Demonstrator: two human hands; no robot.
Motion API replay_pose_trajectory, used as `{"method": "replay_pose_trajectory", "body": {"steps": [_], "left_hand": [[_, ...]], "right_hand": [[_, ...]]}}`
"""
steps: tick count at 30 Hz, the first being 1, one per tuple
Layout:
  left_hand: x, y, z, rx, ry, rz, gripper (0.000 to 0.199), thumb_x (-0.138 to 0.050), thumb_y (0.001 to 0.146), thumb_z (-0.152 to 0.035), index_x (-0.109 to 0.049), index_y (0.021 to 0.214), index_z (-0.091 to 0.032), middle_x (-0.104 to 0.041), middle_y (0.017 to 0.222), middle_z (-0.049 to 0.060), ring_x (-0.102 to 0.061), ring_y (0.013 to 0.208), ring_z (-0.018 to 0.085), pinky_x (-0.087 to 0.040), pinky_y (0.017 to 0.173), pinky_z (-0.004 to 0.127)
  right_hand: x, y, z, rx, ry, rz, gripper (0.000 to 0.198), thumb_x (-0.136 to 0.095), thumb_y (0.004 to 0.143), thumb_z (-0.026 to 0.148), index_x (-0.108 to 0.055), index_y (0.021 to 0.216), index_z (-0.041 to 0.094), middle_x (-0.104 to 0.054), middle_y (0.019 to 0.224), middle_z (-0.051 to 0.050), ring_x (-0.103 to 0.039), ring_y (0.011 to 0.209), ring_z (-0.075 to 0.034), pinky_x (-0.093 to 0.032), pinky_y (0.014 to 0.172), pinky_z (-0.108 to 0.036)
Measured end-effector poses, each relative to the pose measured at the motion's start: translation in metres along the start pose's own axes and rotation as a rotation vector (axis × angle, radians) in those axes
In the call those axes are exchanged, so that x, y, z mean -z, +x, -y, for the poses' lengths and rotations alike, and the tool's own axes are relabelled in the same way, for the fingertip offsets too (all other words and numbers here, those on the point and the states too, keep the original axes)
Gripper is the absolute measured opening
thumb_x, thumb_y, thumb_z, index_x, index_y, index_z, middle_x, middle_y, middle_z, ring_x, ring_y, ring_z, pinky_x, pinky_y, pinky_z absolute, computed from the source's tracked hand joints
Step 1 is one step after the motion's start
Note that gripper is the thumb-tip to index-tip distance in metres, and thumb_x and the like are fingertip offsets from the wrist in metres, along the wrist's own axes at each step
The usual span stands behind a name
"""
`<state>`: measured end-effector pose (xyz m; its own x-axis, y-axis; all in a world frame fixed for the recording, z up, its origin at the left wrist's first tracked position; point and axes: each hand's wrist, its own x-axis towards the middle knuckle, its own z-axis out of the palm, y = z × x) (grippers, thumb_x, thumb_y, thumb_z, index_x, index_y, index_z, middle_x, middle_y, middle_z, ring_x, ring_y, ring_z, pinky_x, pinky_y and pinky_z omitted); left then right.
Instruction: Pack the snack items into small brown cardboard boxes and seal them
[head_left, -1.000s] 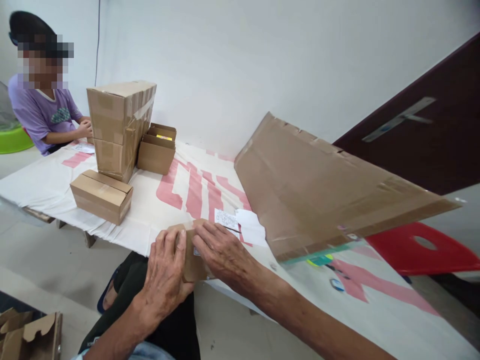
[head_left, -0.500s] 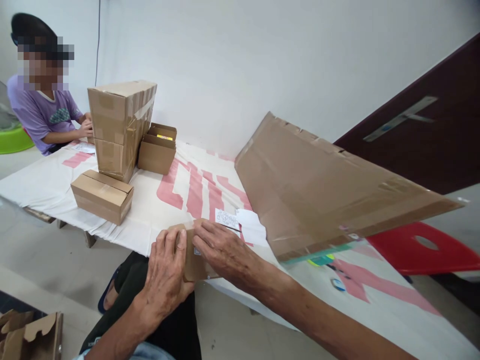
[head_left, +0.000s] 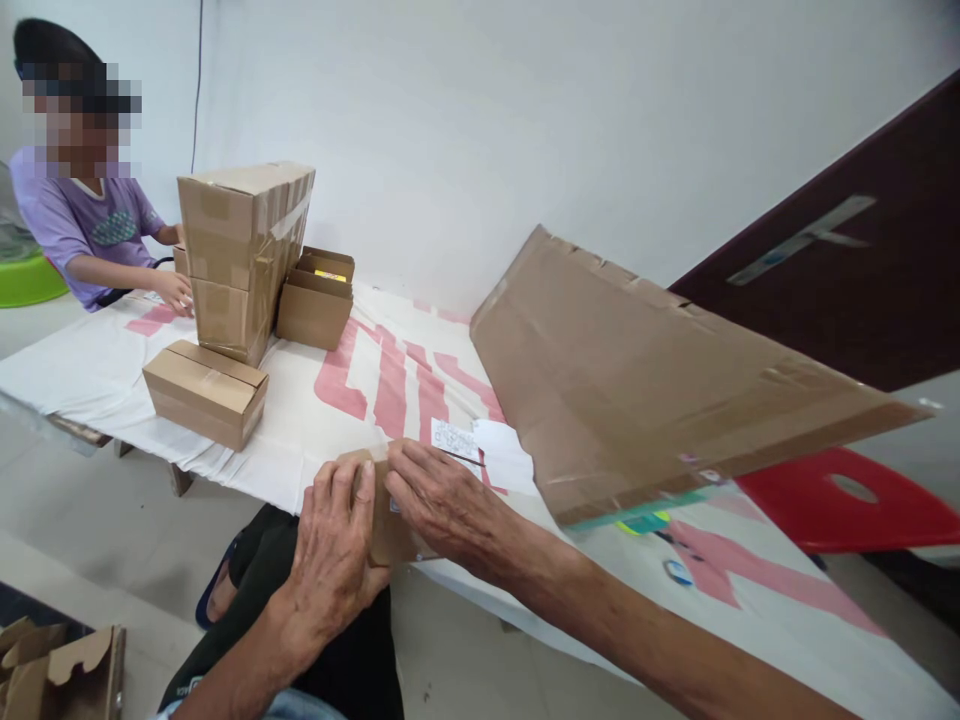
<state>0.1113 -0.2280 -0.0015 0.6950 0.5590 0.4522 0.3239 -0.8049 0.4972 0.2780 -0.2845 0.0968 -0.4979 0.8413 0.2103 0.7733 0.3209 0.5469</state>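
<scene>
A small cardboard box (head_left: 390,540) lies at the table's near edge, largely covered by my hands. My left hand (head_left: 334,530) is closed around its left side, thumb on top. Over the box's top, my right hand (head_left: 435,495) has its fingers bent and pressed together beside a small printed label (head_left: 394,505); what they pinch is hidden. A thin dark stick (head_left: 466,459) shows just beyond the right knuckles, and I cannot tell whether the hand holds it. Behind it lies a white sheet with printed marks (head_left: 452,436).
A closed carton (head_left: 202,390), a tall taped box (head_left: 221,240) and an open carton (head_left: 311,315) stand left. A large cardboard panel (head_left: 660,380) leans at right, near a red stool (head_left: 840,490). A person in purple (head_left: 112,225) sits at the far left.
My hands and the small box stay almost still. The person at the far left has lowered one hand toward the table, beside the tall box.
</scene>
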Motion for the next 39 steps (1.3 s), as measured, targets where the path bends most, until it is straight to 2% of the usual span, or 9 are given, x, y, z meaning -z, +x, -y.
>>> {"method": "replay_pose_trajectory", "body": {"steps": [3,8,13,21,31,39], "left_hand": [[0.001,0.000,0.000,0.006,-0.002,0.002,0.114,-0.072,0.066,-0.011,-0.018,0.166,-0.021,-0.044,0.159,0.020,-0.038,0.149,0.043,-0.042,0.117,0.064],[0.002,0.001,0.001,0.009,-0.005,-0.025,0.112,-0.070,0.063,-0.009,-0.022,0.164,-0.018,-0.047,0.156,0.020,-0.041,0.146,0.043,-0.044,0.117,0.063],[0.002,0.003,0.002,-0.021,0.004,-0.035,0.110,-0.071,0.065,-0.010,-0.023,0.163,-0.015,-0.047,0.154,0.022,-0.041,0.144,0.043,-0.045,0.115,0.062],[0.000,0.002,0.002,-0.016,0.016,-0.044,0.106,-0.070,0.065,-0.010,-0.027,0.162,-0.014,-0.048,0.154,0.022,-0.042,0.143,0.043,-0.045,0.114,0.062],[0.000,0.002,0.003,-0.035,0.014,-0.043,0.107,-0.071,0.066,-0.011,-0.024,0.163,-0.015,-0.047,0.155,0.022,-0.042,0.143,0.043,-0.046,0.113,0.062],[0.000,0.004,0.001,-0.034,0.016,-0.057,0.109,-0.070,0.066,-0.011,-0.021,0.163,-0.018,-0.048,0.153,0.022,-0.044,0.142,0.043,-0.047,0.112,0.062]], "right_hand": [[-0.002,0.000,-0.003,-0.010,0.067,-0.070,0.025,-0.049,0.089,-0.005,-0.062,0.088,0.017,-0.062,0.083,-0.009,-0.054,0.079,-0.025,-0.046,0.073,-0.038],[-0.002,-0.008,-0.007,-0.091,0.260,-0.187,0.029,-0.047,0.100,0.000,-0.062,0.083,0.018,-0.061,0.082,-0.006,-0.052,0.079,-0.021,-0.044,0.072,-0.033],[-0.003,-0.014,0.000,-0.158,0.255,-0.266,0.024,-0.052,0.103,0.005,-0.067,0.087,0.016,-0.064,0.082,-0.006,-0.052,0.083,-0.022,-0.042,0.074,-0.034],[-0.007,-0.010,0.006,-0.182,0.249,-0.307,0.030,-0.052,0.103,0.004,-0.068,0.080,0.017,-0.062,0.078,-0.005,-0.050,0.080,-0.021,-0.039,0.075,-0.035],[-0.005,-0.008,0.008,-0.174,0.253,-0.286,0.034,-0.050,0.103,0.005,-0.065,0.075,0.018,-0.059,0.076,-0.005,-0.047,0.078,-0.021,-0.037,0.072,-0.034],[-0.010,-0.010,0.008,-0.216,0.221,-0.255,0.034,-0.050,0.101,0.005,-0.062,0.072,0.019,-0.058,0.076,-0.005,-0.048,0.079,-0.022,-0.040,0.076,-0.035]]}}
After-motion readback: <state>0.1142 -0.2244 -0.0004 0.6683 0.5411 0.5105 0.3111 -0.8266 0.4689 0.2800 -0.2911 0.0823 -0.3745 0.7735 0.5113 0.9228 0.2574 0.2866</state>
